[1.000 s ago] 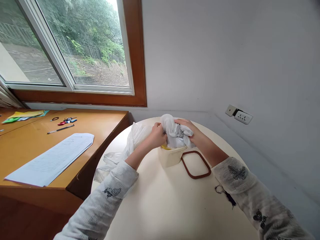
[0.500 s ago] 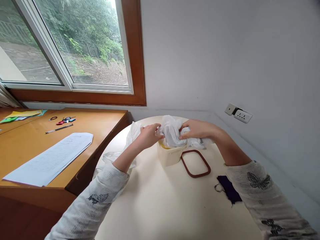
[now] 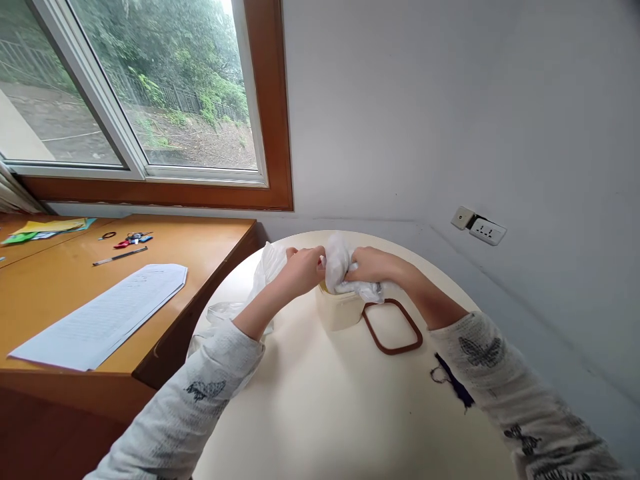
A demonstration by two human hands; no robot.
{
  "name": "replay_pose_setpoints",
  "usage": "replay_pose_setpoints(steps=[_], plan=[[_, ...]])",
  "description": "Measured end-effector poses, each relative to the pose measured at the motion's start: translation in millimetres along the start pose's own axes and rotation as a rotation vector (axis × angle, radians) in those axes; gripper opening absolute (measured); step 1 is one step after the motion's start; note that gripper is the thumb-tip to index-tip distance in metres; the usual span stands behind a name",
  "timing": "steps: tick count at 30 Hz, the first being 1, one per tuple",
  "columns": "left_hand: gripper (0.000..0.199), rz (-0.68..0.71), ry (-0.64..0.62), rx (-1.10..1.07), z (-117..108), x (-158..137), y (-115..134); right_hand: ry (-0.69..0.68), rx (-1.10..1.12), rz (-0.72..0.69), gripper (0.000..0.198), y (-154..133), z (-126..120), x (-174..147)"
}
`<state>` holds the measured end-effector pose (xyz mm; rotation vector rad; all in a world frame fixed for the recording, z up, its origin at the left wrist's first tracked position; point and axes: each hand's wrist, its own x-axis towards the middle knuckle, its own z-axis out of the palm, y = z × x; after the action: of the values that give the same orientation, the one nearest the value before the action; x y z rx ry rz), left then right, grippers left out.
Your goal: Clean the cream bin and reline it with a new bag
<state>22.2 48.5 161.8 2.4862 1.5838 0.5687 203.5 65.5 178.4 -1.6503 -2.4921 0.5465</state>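
Observation:
A crumpled white plastic bag (image 3: 338, 261) bulges over the top of a cream square container (image 3: 339, 313). My left hand (image 3: 303, 269) is closed on the bag's left side at the container's rim. On the other side my right hand (image 3: 374, 265) grips the same bag, its fingers pressed into the folds. A loose end of the bag hangs over the container's right edge. A little yellow shows inside the rim. Beside the container lies a brown rounded frame (image 3: 393, 327), flat on the round table (image 3: 320, 400). The container's inside is mostly hidden.
More thin white plastic (image 3: 267, 270) lies left of my left hand, partly behind the forearm. A dark purple cloth scrap (image 3: 454, 383) is half covered by my right sleeve. Left stands a wooden desk (image 3: 215, 233) with papers (image 3: 107, 313), a pen (image 3: 120, 256) and keys (image 3: 134, 240).
My right hand has moved left, closer to my left hand. The bag between them is squeezed narrower, and its loose end has shifted left with it. The right sleeve now covers more of the purple cloth.

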Motion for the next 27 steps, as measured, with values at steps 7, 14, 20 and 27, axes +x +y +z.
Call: replay_pose_setpoints(steps=[7,14,20,27], plan=[[0.016,0.057,-0.098,0.023,10.9,4.3,4.1,-0.003,-0.057,0.012,0.014,-1.9,5.8,-5.3],[0.037,0.052,-0.082,-0.087,14.5,6.2,0.4,0.183,0.222,-0.062,0.023,-4.1,-30.0,-16.8],[0.037,0.074,-0.264,-0.184,17.5,14.3,-0.7,0.260,0.626,-0.077,0.033,-3.6,-42.2,-24.4],[0.014,0.064,-0.218,-0.263,19.4,17.6,5.7,0.193,1.096,-0.080,0.028,7.7,-29.4,-7.7]])
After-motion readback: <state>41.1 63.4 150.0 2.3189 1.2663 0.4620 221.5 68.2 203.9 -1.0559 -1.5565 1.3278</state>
